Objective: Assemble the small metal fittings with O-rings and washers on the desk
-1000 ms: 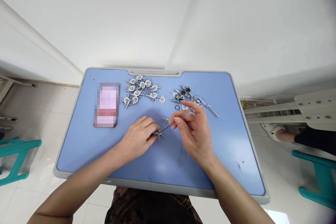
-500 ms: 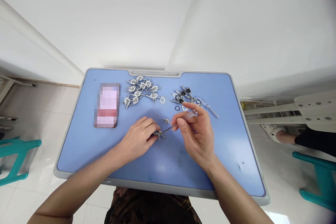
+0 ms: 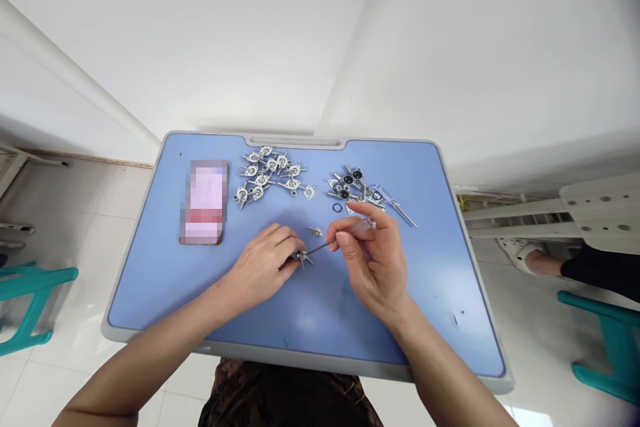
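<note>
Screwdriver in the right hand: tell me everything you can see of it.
The screwdriver has a clear, plastic-looking handle and a thin, gray, metal-looking shaft. It is held at a slant between thumb and fingers of the right hand, which cover its middle. The handle points away to the right; the shaft runs left and toward the person, ending at the small metal part in the left hand. Tip shape and exact contact are too small to tell.

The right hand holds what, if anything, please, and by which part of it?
The right hand holds a screwdriver by its clear handle, near the shaft.
</note>
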Tool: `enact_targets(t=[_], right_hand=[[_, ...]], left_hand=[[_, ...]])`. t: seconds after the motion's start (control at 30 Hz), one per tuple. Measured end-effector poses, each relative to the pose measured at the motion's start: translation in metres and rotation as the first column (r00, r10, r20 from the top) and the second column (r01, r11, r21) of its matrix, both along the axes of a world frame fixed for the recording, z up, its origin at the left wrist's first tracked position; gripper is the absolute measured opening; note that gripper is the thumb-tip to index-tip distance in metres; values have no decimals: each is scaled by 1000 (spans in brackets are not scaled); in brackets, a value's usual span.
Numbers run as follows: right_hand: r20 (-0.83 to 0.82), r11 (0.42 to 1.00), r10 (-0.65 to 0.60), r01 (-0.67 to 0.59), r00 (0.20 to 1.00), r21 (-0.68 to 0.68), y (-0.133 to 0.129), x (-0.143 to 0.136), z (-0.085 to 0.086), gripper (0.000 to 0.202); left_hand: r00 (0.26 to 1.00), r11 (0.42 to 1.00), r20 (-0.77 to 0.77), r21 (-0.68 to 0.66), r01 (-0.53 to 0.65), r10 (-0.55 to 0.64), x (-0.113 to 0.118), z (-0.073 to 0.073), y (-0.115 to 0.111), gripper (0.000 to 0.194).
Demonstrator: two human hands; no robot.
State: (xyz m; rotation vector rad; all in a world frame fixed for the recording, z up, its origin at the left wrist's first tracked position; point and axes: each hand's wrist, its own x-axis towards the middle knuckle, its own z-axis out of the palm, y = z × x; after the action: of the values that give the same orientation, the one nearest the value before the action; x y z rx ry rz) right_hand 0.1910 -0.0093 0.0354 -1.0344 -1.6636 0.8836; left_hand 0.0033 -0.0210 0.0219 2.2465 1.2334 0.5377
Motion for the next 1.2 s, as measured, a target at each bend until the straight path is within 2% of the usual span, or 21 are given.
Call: enact_targets(t=[0.2, 0.33, 0.43, 0.57, 0.7, 0.77, 0.9, 0.97, 1.03, 1.13, 1.2], right_hand=[[89, 994, 30, -39, 996, 102, -1, 2, -1, 42], [171, 964, 106, -144, 979, 224, -2, 3, 3, 48], [194, 943, 155, -204, 969, 263, -2, 4, 5, 48], [213, 941, 121, -180, 970, 286, 0, 4, 5, 51], [265, 910, 71, -171, 962, 377, 3, 2, 5, 54], [284, 904, 103, -209, 953, 374, 4, 2, 8, 52], [261, 929, 191, -260, 946, 263, 5, 5, 12, 47], [240, 940, 160, -221, 958, 258, 6, 5, 11, 45], [222, 938, 59, -130, 973, 321, 9, 4, 7, 42], [207, 895, -97, -5, 974, 446, 12, 2, 0, 39], [226, 902, -75, -31, 971, 430, 14, 1, -1, 41]], left_hand=[[1000, 1000, -3, 2, -2, 2, 0, -1, 0, 12], [1000, 1000, 5, 0, -1, 1, 0, -2, 0, 12], [1000, 1000, 10, -10, 1, -1, 0, -2, 0, 13], [1000, 1000, 19, -11, 2, -1, 0, -3, 0, 12], [1000, 1000, 24, -4, -8, 8, 0, -3, 1, 11], [1000, 1000, 25, -2, -13, 13, 1, -4, 1, 11], [1000, 1000, 17, 15, -5, 5, 1, -4, 2, 9], [1000, 1000, 20, 23, -4, 3, 0, -5, 3, 9], [1000, 1000, 29, 26, -6, 5, 0, -6, 3, 10], [999, 1000, 34, 27, -3, 2, 0, -6, 4, 9], [1000, 1000, 27, 28, -2, 2, 0, -6, 4, 10]])
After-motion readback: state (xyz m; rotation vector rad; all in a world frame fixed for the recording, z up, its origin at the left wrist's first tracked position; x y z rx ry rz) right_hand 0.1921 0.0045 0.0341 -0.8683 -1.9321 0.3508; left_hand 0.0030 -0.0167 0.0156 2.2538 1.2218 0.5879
